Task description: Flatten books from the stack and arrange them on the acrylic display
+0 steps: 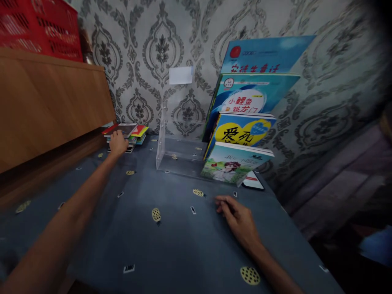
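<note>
My left hand (pixel 118 143) reaches to a stack of thin books (pixel 139 136) at the far left of the table. Its fingers lie over the edge of the dark-covered top book (pixel 128 129), closed on it; the thumb's contact is hard to make out. My right hand (pixel 237 218) rests low over the table, fingers loosely curled and slightly apart, holding nothing. Beyond it stands a clear tiered book rack (pixel 161 149). Its right side bears a green illustrated book (pixel 226 165), a yellow-and-blue book (pixel 241 128), a teal book (pixel 245 96) and a tall blue book (pixel 263 53), one behind another.
A phone (pixel 253 181) lies beside the rack's right end. Along the left runs a wooden cabinet (pixel 55 106) with a red plastic basket (pixel 39 30) on top. Patterned wallpaper (pixel 137 61) rises behind the grey tablecloth (pixel 177 253). A pale card (pixel 181 75) tops the rack.
</note>
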Demonstrator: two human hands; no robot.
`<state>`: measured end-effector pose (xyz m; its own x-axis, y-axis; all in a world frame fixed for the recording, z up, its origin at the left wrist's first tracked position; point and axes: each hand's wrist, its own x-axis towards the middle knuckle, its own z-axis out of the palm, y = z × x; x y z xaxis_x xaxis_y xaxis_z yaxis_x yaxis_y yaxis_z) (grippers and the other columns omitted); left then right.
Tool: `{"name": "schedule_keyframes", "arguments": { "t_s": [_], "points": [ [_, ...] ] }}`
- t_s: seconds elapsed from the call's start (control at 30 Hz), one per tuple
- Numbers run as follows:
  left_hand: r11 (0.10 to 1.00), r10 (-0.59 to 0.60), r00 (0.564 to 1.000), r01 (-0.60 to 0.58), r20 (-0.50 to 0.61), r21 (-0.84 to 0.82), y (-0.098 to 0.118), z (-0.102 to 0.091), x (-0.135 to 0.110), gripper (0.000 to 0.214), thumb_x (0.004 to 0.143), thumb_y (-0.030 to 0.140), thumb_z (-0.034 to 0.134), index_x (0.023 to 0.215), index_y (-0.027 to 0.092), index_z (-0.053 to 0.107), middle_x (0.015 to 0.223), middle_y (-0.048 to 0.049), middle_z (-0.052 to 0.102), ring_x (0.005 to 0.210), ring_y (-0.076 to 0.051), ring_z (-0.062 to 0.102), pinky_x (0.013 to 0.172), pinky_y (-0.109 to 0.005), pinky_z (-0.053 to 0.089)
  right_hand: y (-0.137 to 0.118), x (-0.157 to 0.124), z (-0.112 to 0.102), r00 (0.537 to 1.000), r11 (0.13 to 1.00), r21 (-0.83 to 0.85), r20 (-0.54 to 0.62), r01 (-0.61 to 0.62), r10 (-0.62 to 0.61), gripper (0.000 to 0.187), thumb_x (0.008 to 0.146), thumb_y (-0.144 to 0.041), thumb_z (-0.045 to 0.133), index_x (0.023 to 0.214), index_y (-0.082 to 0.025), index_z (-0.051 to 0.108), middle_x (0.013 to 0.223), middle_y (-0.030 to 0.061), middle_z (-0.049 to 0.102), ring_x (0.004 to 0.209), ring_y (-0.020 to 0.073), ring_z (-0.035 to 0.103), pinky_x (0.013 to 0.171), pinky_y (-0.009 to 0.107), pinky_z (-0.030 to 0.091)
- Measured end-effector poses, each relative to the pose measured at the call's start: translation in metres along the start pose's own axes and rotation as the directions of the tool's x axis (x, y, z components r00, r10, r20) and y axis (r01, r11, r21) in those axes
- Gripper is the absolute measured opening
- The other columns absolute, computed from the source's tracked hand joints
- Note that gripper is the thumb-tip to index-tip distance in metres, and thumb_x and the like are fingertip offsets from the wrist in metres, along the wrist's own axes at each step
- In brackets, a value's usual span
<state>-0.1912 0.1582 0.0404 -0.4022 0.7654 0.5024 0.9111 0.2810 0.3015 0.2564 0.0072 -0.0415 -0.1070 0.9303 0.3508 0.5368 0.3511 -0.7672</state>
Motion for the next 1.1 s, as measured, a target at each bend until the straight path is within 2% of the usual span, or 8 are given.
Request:
{"name": "schedule_keyframes", "arguments": {
  "t_s": [0.17, 0.33, 0.6, 0.77, 0.9, 1.03, 1.1],
  "points": [
    [0.988, 0.027, 0.996, -0.04, 0.085, 0.15, -0.011, 0.014, 0.023, 0.053, 0.083, 0.022, 0.05, 0.134, 0.011, 0.048, 0.139, -0.023, 0.051, 0.131, -0.038, 0.044, 0.102, -0.055, 0.042, -0.001, 0.001, -0.001, 0.999, 0.998, -0.051, 0.025, 0.033, -0.031, 0.028, 0.09, -0.036, 0.046, 0.095, -0.021, 0.069, 0.069, 0.0038, 0.069, 0.065, 0.0206, 0.068, 0.065, 0.032, 0.055],
    [0.958, 0.11, 0.982, -0.146, 0.151, 0.245, -0.014, 0.023, 0.033, 0.044, 0.088, 0.019, 0.038, 0.128, 0.01, 0.055, 0.135, -0.0239, 0.056, 0.124, -0.038, 0.051, 0.099, -0.055, 0.041, -0.003, 0.002, -0.003, 0.998, 0.997, -0.071, 0.054, 0.039, -0.035, 0.029, 0.091, -0.035, 0.045, 0.094, -0.021, 0.07, 0.069, 0.0036, 0.07, 0.063, 0.02, 0.067, 0.064, 0.031, 0.055],
    [0.885, 0.26, 0.942, -0.32, 0.211, 0.338, -0.02, 0.01, 0.033, 0.043, 0.087, 0.012, 0.031, 0.119, 0.008, 0.06, 0.12, -0.027, 0.064, 0.112, -0.04, 0.06, 0.094, -0.059, 0.038, -0.004, 0.003, -0.005, 0.998, 0.998, -0.059, 0.049, 0.028, -0.026, 0.029, 0.091, -0.037, 0.046, 0.092, -0.023, 0.071, 0.067, 0.0034, 0.069, 0.064, 0.0212, 0.068, 0.064, 0.032, 0.055],
    [0.847, 0.337, 0.917, -0.395, 0.214, 0.357, -0.02, -0.004, 0.017, 0.041, 0.088, 0.014, 0.033, 0.118, 0.01, 0.061, 0.118, -0.0266, 0.064, 0.112, -0.041, 0.059, 0.093, -0.06, 0.038, -0.006, 0.002, -0.005, 0.996, 0.996, -0.06, 0.059, 0.066, -0.062, 0.026, 0.089, -0.032, 0.045, 0.09, -0.024, 0.07, 0.069, 0.0032, 0.07, 0.064, 0.0207, 0.068, 0.066, 0.032, 0.055],
    [0.821, 0.41, 0.888, -0.459, 0.208, 0.338, -0.023, -0.011, -0.007, 0.04, 0.094, 0.027, 0.032, 0.118, 0.013, 0.061, 0.117, -0.0242, 0.064, 0.115, -0.04, 0.057, 0.094, -0.057, 0.038, -0.005, 0.001, -0.005, 0.995, 0.995, -0.054, 0.061, 0.085, -0.081, 0.026, 0.088, -0.031, 0.044, 0.091, -0.023, 0.069, 0.072, 0.0036, 0.071, 0.064, 0.0209, 0.068, 0.066, 0.033, 0.055],
    [0.805, 0.471, 0.863, -0.505, 0.182, 0.311, -0.03, -0.007, -0.031, 0.049, 0.094, 0.043, 0.039, 0.127, 0.01, 0.055, 0.123, -0.0238, 0.062, 0.119, -0.039, 0.054, 0.1, -0.053, 0.038, -0.003, 0.001, -0.005, 0.993, 0.992, -0.068, 0.059, 0.104, -0.1, 0.026, 0.087, -0.031, 0.045, 0.09, -0.023, 0.069, 0.07, 0.0033, 0.071, 0.066, 0.0217, 0.069, 0.066, 0.033, 0.054],
    [0.797, 0.476, 0.855, -0.518, 0.204, 0.31, -0.034, 0.0, -0.04, 0.058, 0.09, 0.041, 0.045, 0.138, 0.008, 0.045, 0.137, -0.0239, 0.055, 0.128, -0.038, 0.048, 0.105, -0.051, 0.035, -0.004, 0.002, -0.005, 0.993, 0.991, -0.076, 0.063, 0.109, -0.104, 0.026, 0.087, -0.031, 0.045, 0.09, -0.023, 0.069, 0.068, 0.0032, 0.07, 0.068, 0.0223, 0.07, 0.066, 0.032, 0.054]
  ]
}}
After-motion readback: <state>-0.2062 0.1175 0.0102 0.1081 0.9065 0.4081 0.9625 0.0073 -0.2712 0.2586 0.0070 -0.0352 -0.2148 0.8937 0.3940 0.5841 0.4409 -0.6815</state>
